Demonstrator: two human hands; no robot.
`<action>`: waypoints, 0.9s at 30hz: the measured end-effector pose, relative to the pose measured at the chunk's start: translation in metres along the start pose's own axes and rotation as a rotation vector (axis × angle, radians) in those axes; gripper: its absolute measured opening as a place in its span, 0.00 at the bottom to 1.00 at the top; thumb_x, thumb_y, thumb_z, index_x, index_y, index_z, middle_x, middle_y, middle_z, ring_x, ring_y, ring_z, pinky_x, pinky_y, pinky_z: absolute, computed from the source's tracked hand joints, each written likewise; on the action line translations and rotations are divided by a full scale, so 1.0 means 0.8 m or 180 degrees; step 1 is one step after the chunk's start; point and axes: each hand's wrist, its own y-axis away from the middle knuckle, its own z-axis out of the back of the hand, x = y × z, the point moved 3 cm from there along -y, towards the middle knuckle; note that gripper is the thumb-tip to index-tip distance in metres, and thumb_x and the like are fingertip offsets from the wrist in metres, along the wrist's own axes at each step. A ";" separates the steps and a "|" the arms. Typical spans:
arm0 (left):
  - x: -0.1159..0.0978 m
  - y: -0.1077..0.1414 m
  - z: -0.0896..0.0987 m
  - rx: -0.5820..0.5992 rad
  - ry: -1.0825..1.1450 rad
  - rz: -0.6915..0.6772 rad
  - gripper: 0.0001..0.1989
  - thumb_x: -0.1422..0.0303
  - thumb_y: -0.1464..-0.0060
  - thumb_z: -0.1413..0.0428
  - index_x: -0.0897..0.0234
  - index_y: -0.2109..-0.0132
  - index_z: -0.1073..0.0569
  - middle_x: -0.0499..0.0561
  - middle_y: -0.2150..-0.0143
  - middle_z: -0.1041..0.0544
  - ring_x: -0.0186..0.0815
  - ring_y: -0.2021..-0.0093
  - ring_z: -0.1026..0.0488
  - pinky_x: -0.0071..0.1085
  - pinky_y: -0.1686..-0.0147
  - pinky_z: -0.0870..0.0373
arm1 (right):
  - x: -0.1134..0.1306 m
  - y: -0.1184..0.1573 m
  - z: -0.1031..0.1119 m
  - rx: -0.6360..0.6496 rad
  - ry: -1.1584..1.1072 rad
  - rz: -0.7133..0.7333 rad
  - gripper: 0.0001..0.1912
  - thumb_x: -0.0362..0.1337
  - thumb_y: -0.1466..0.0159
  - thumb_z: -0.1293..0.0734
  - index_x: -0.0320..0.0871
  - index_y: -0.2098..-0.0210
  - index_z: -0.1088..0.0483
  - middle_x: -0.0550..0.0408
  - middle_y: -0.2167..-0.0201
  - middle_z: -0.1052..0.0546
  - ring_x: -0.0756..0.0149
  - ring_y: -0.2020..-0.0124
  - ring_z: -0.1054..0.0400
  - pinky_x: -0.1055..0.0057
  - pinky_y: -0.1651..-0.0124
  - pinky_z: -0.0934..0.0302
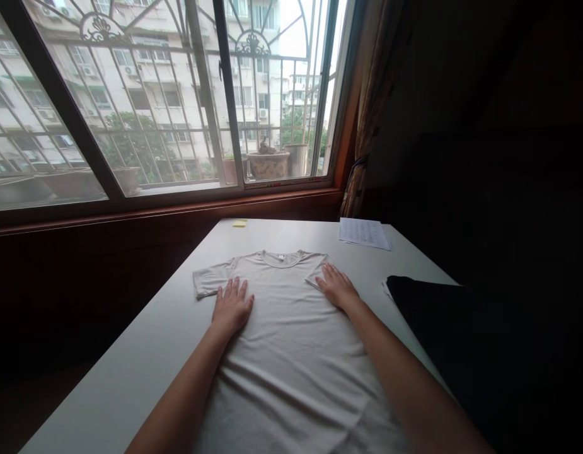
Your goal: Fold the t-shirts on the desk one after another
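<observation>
A light grey T-shirt (282,321) lies spread on the white table (144,353), its collar toward the window and its lower end running out of the bottom of the view. Soft creases cross its body. My left hand (232,306) rests flat on the shirt just below the left sleeve, fingers spread. On the other side my right hand (337,285) lies with its fingers stretched out over the right sleeve, which appears folded inward onto the body. The left sleeve sticks out to the side. Neither hand grips the cloth.
Sheets of paper (364,233) lie at the table's far right, and a yellow sticky note (239,223) at the far left. Dark cloth (442,328) lies over the right edge. Beyond the table are a barred window and a tied curtain (364,132).
</observation>
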 end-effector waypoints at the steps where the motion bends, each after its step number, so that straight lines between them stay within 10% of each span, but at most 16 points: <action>1: -0.001 0.001 0.001 0.0029 0.0016 -0.0017 0.33 0.53 0.31 0.63 0.63 0.27 0.45 0.60 0.24 0.51 0.50 0.24 0.58 0.57 0.30 0.62 | -0.005 0.002 -0.002 0.0022 0.0006 -0.0027 0.38 0.53 0.26 0.55 0.35 0.26 0.56 0.46 0.24 0.58 0.59 0.24 0.66 0.59 0.27 0.69; 11: -0.008 0.003 0.006 0.0207 0.0154 -0.0343 0.33 0.48 0.32 0.65 0.57 0.27 0.45 0.57 0.24 0.51 0.50 0.24 0.58 0.60 0.30 0.61 | -0.041 0.024 -0.014 -0.0039 0.0128 -0.0165 0.39 0.56 0.27 0.56 0.38 0.25 0.58 0.51 0.24 0.59 0.61 0.24 0.67 0.56 0.26 0.70; 21: 0.114 -0.053 0.004 0.0134 0.0246 0.0758 0.30 0.54 0.31 0.65 0.58 0.28 0.44 0.58 0.23 0.51 0.52 0.25 0.56 0.61 0.33 0.55 | -0.038 0.022 -0.011 0.0033 0.0149 -0.0182 0.39 0.55 0.27 0.56 0.37 0.25 0.58 0.50 0.24 0.60 0.60 0.24 0.68 0.54 0.26 0.69; 27: 0.144 -0.068 0.000 -0.0209 0.0225 0.1247 0.33 0.55 0.34 0.58 0.73 0.30 0.43 0.72 0.28 0.44 0.56 0.28 0.49 0.52 0.33 0.51 | -0.037 0.023 -0.010 0.0040 0.0148 -0.0183 0.39 0.55 0.27 0.57 0.37 0.25 0.59 0.50 0.23 0.60 0.60 0.24 0.69 0.55 0.26 0.70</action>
